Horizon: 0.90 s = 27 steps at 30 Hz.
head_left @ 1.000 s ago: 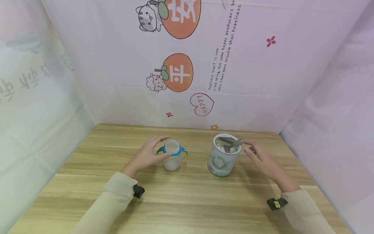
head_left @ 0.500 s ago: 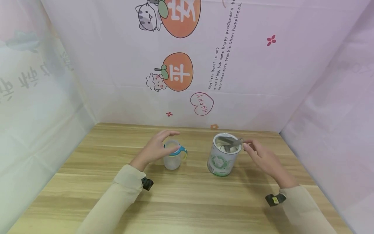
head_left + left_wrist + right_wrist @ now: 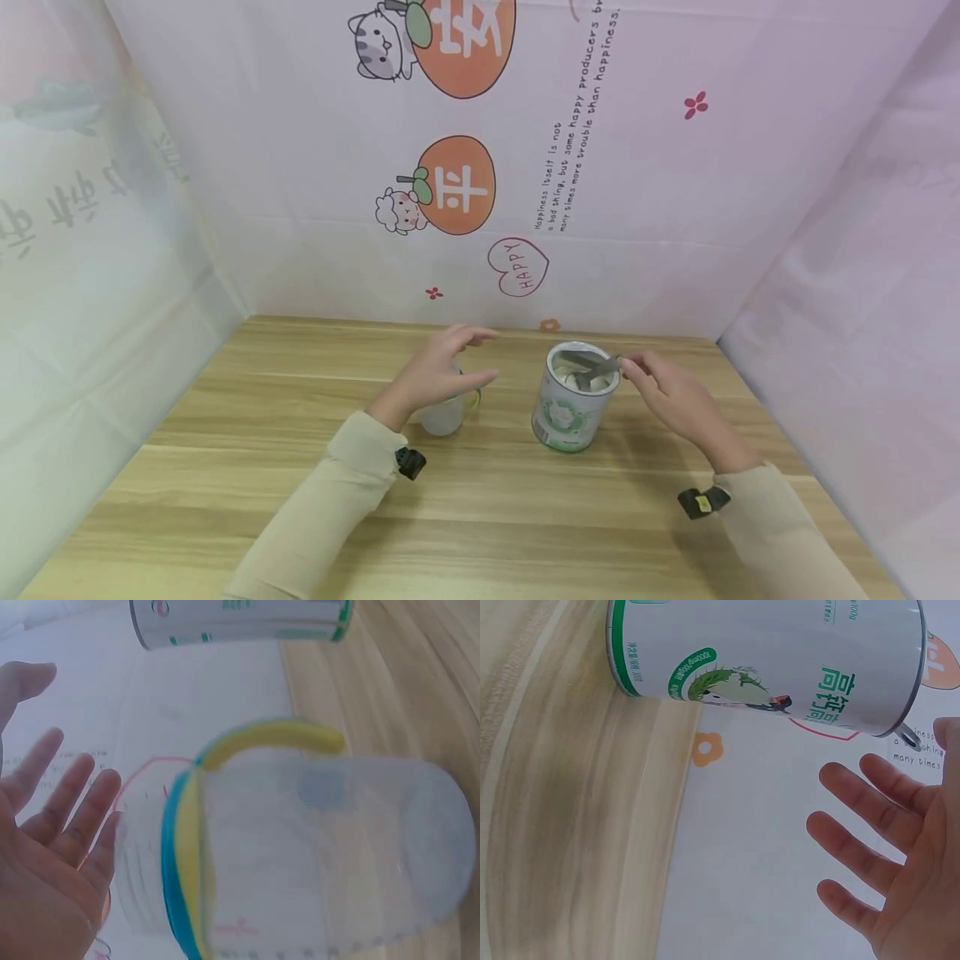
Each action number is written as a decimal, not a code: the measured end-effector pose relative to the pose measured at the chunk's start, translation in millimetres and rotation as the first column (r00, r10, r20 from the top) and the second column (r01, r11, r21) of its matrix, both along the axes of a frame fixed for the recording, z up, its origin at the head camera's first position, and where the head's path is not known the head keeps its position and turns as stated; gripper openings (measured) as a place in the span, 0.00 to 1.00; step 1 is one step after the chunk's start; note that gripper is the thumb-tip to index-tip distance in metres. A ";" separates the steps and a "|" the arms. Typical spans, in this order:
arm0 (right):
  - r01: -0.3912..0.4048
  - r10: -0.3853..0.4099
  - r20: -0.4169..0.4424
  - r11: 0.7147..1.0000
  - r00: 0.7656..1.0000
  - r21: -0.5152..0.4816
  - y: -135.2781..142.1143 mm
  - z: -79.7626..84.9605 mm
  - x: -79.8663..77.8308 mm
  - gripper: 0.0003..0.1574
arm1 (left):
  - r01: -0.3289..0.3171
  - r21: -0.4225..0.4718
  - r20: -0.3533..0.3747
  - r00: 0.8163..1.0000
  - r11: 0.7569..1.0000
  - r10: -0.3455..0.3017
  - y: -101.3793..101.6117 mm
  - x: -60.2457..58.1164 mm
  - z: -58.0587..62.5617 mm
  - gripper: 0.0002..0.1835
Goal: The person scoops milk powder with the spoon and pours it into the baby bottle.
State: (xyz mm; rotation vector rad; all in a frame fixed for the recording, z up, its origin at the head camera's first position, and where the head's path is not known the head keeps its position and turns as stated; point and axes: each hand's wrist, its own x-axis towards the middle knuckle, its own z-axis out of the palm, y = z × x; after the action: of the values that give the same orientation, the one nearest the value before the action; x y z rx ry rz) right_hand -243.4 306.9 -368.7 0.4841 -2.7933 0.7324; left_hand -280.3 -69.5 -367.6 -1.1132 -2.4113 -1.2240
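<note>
A clear baby bottle [image 3: 441, 419] with a blue and yellow handle collar [image 3: 184, 855] and no cap stands on the table. My left hand [image 3: 438, 371] hovers over the bottle's top, thumb and fingers spread toward the can, and hides much of the collar in the head view. To the right stands an opened milk powder can [image 3: 567, 417], white with green print. A grey scoop [image 3: 600, 369] leans in it, its handle sticking out over the right rim. My right hand [image 3: 671, 396] has thumb and forefinger around the handle's end; in the right wrist view they look unclosed, other fingers spread.
Both things stand toward the back of the wooden table [image 3: 517, 508]. A printed white cloth [image 3: 615, 275] hangs close behind them, and cloth walls rise at the left and right. Black wrist cameras [image 3: 703, 502] sit on both sleeves.
My left hand has moved right and away from me, from beside the bottle to above it. My right hand has edged left to the scoop's handle. Bottle and can have stayed in place.
</note>
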 end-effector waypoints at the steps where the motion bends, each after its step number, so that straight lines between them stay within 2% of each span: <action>1: -0.002 0.002 -0.002 1.000 1.000 0.004 -0.1 0.7 -0.3 0.30 | 0.005 0.000 0.008 1.000 1.000 -0.005 3.2 0.6 1.2 0.28; 13: -0.005 0.009 -0.093 0.999 0.996 0.039 -0.1 6.7 -6.7 0.30 | 0.006 -0.041 0.164 0.986 0.999 0.000 39.5 10.9 7.1 0.37; 21: -0.024 0.028 -0.100 0.999 0.995 0.042 -4.1 9.9 -11.4 0.28 | 0.006 -0.086 0.208 0.978 0.996 0.012 60.1 14.6 -4.9 0.50; 27: -0.035 0.042 -0.121 0.997 0.992 0.064 -6.6 11.6 -15.9 0.29 | 0.013 -0.061 0.244 0.970 0.998 0.002 75.0 15.3 -13.6 0.58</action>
State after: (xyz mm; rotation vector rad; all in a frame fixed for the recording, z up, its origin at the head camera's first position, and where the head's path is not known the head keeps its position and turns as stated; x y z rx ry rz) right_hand -259.2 300.3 -357.1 0.5755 -2.7054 0.6044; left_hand -265.0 5.5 -381.2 -1.0406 -2.6435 -1.3694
